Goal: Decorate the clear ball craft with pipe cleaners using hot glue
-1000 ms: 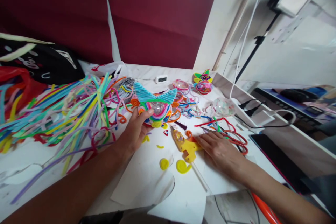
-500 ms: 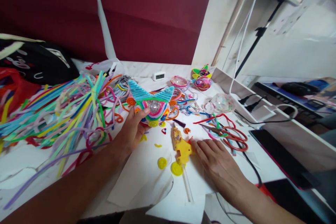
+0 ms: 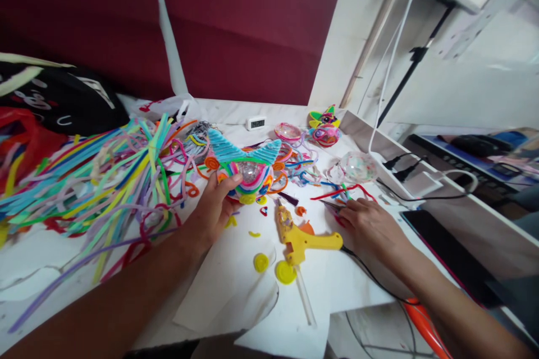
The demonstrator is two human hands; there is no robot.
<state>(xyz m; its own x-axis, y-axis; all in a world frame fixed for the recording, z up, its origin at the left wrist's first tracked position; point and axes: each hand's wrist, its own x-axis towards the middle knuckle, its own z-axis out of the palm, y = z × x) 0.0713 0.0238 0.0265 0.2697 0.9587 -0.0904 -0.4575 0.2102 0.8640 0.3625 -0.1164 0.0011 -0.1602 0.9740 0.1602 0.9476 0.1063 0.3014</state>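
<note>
Left hand [image 3: 214, 208] clasping pipe-cleaner ornament [image 3: 249, 173]; right hand [image 3: 371, 228] half-curling over red pipe cleaners [image 3: 362, 192], grip unclear; glue gun [image 3: 300, 235] lying flat, risking scorching paper [image 3: 332, 283].

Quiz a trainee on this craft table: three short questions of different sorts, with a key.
1. True or false: the right hand holds the glue gun up in the air.
2. What does the left hand hold? A. the clock B. the eared ball C. a yellow coil
3. Fill in: the ball's ears are ___.
Key: 1 false, the gun lies on the paper; 2 B; 3 blue.
</note>
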